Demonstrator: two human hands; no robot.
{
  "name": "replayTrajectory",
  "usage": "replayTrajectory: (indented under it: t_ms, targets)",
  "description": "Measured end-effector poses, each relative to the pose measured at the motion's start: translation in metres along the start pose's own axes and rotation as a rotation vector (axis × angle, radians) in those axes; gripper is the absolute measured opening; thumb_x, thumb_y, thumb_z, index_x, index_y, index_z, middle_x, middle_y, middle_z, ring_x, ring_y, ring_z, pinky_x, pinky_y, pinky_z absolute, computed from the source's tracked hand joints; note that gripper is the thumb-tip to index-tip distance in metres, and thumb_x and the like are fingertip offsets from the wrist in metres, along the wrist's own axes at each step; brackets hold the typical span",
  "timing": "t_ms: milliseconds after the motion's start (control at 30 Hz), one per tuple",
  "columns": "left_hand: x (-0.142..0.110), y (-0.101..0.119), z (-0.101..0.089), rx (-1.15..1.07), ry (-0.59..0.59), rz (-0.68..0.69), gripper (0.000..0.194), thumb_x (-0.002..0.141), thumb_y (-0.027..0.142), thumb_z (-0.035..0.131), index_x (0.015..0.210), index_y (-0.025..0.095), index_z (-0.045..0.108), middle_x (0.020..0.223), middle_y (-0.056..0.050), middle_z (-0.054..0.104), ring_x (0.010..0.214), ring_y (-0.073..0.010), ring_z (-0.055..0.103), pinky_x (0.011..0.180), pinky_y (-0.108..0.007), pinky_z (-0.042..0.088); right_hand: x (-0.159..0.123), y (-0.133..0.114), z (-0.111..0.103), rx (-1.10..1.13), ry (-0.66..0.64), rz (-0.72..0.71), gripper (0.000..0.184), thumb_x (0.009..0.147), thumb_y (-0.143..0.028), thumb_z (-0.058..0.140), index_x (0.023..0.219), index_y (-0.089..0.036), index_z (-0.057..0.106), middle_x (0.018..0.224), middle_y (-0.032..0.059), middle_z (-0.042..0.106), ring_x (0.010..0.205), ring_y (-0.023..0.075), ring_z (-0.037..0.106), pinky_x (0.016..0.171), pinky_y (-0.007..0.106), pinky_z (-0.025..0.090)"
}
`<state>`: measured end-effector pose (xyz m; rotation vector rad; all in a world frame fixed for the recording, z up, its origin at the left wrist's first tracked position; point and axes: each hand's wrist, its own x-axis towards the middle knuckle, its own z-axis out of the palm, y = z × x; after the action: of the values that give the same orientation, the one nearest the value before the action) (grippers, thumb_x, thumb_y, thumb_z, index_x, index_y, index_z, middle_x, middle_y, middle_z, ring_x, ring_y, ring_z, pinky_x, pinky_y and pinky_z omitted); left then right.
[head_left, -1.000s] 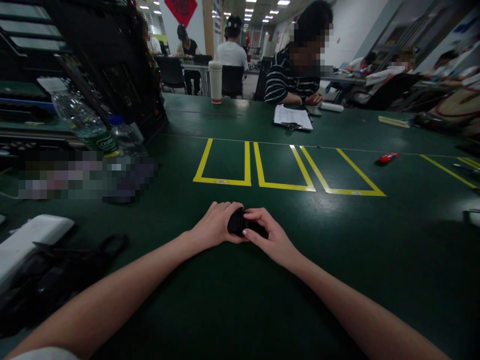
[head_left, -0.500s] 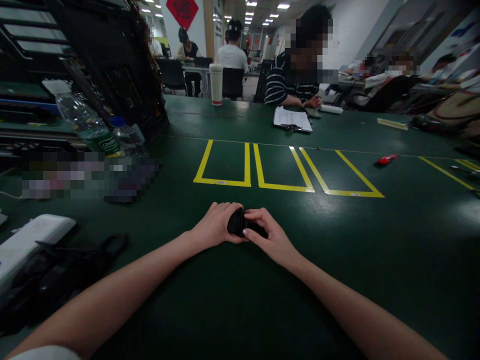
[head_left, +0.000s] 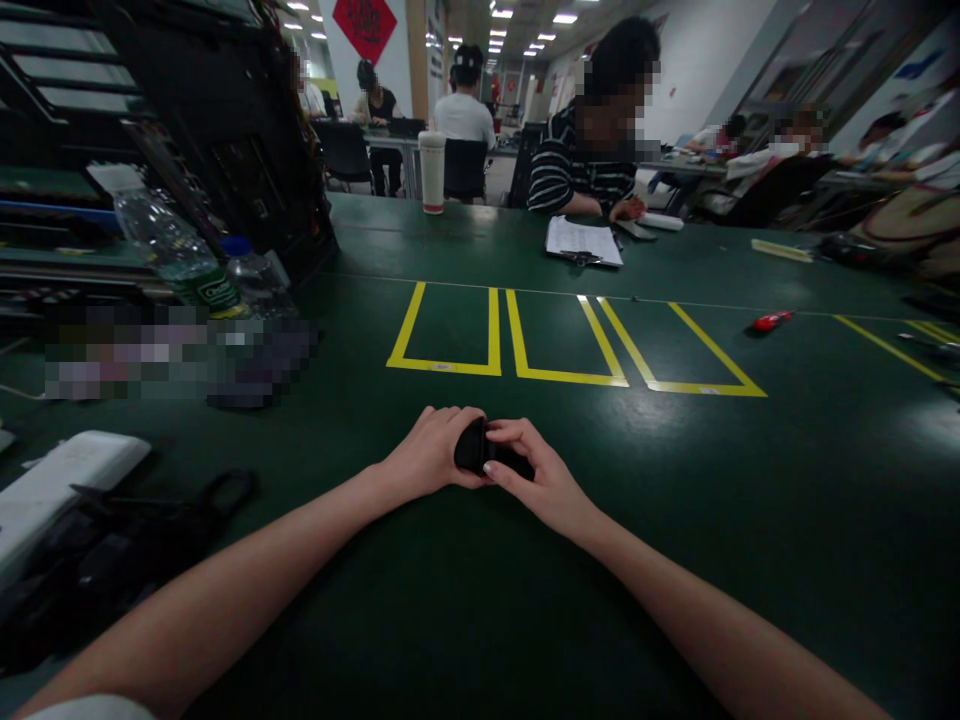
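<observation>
A small black object (head_left: pixel 471 447) with a rounded left end is between my two hands, low over the dark green table (head_left: pixel 570 620). Its kind I cannot make out. My left hand (head_left: pixel 431 450) wraps round its left part, thumb and fingers closed on it. From the other side, my right hand (head_left: pixel 536 470) pinches its right part, thumb in front and fingers behind. Part of the object shows dark within the curl of the right hand; the rest is hidden by fingers.
Beyond my hands, yellow tape outlines (head_left: pixel 450 368) mark the table. Bottles (head_left: pixel 217 290), a white device (head_left: pixel 82 470) and black cables (head_left: pixel 97 560) lie left. A clipboard (head_left: pixel 583 240), a cup (head_left: pixel 433 175) and a seated person (head_left: pixel 577 160) are farther back; a red tool (head_left: pixel 771 321) lies right.
My hands and the black object stay almost in place. Across the table, the seated person's head has turned and lowered slightly.
</observation>
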<state>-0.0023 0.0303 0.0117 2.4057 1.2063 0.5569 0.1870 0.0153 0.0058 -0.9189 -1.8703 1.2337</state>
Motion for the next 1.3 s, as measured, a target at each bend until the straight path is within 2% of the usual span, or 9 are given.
replayTrajectory:
  t_ms: [100,267,433,567,733,1033,1200,1300]
  targets:
    - [0.0,0.0,0.001,-0.002,0.001,-0.01,0.057,0.067,0.043,0.068,0.112,0.019,0.042,0.106,-0.006,0.056,0.095,-0.0237,0.053,0.08,-0.037,0.038,0.001,0.001,0.001,0.002,0.019,0.012,0.022,0.081,-0.019,0.054,0.102,-0.024,0.049,0.108,0.0024,0.05,0.102,0.0178,0.053,0.089,0.037,0.045]
    - [-0.001,0.003,-0.004,-0.009,-0.027,-0.011,0.055,0.07,0.043,0.066,0.113,0.019,0.042,0.106,-0.007,0.056,0.097,-0.0241,0.053,0.08,-0.037,0.038,0.002,-0.002,0.001,-0.003,-0.004,0.079,0.036,0.082,-0.021,0.055,0.115,-0.025,0.044,0.112,0.0036,0.052,0.106,0.0191,0.051,0.093,0.04,0.042]
    - [-0.001,0.006,-0.006,0.005,-0.031,-0.026,0.055,0.069,0.04,0.067,0.113,0.019,0.041,0.107,-0.007,0.056,0.098,-0.0252,0.053,0.081,-0.038,0.038,0.0,-0.002,-0.001,-0.025,-0.014,0.039,0.029,0.08,-0.022,0.057,0.107,-0.026,0.049,0.11,0.003,0.05,0.103,0.0196,0.052,0.089,0.039,0.044]
    - [0.0,0.003,-0.002,0.002,-0.027,-0.013,0.057,0.069,0.044,0.066,0.114,0.019,0.041,0.108,-0.008,0.056,0.098,-0.0253,0.053,0.08,-0.038,0.038,0.001,-0.001,0.0,0.003,0.013,0.035,0.022,0.081,-0.019,0.055,0.102,-0.025,0.051,0.106,0.0022,0.052,0.101,0.0182,0.053,0.088,0.037,0.045]
    - [0.0,-0.001,0.002,0.011,0.001,-0.004,0.059,0.066,0.043,0.069,0.114,0.02,0.042,0.105,-0.007,0.056,0.095,-0.0247,0.053,0.08,-0.038,0.038,0.002,-0.002,0.001,0.031,0.006,0.088,0.034,0.081,-0.019,0.055,0.113,-0.024,0.045,0.111,0.0038,0.053,0.105,0.0185,0.052,0.093,0.039,0.042]
    - [0.0,-0.004,0.003,-0.012,0.0,-0.003,0.06,0.065,0.044,0.07,0.113,0.021,0.041,0.105,-0.006,0.056,0.094,-0.0243,0.053,0.079,-0.037,0.038,0.0,0.0,0.0,0.042,0.024,0.046,0.022,0.081,-0.017,0.054,0.101,-0.025,0.05,0.111,0.0028,0.049,0.104,0.0183,0.053,0.091,0.037,0.045]
    - [0.0,-0.004,0.003,-0.032,0.007,0.001,0.058,0.065,0.042,0.07,0.112,0.022,0.042,0.106,-0.005,0.056,0.095,-0.0243,0.053,0.08,-0.037,0.038,0.002,-0.001,0.0,0.053,0.001,0.113,0.032,0.081,-0.018,0.055,0.111,-0.026,0.045,0.109,0.0036,0.053,0.104,0.0187,0.053,0.092,0.039,0.044]
    - [0.0,-0.004,0.003,-0.025,0.001,-0.005,0.058,0.065,0.042,0.07,0.112,0.022,0.042,0.107,-0.005,0.056,0.095,-0.0242,0.053,0.08,-0.037,0.038,0.001,-0.001,-0.002,0.021,0.004,0.085,0.032,0.079,-0.017,0.057,0.108,-0.026,0.047,0.112,0.0037,0.05,0.105,0.0198,0.052,0.093,0.04,0.043]
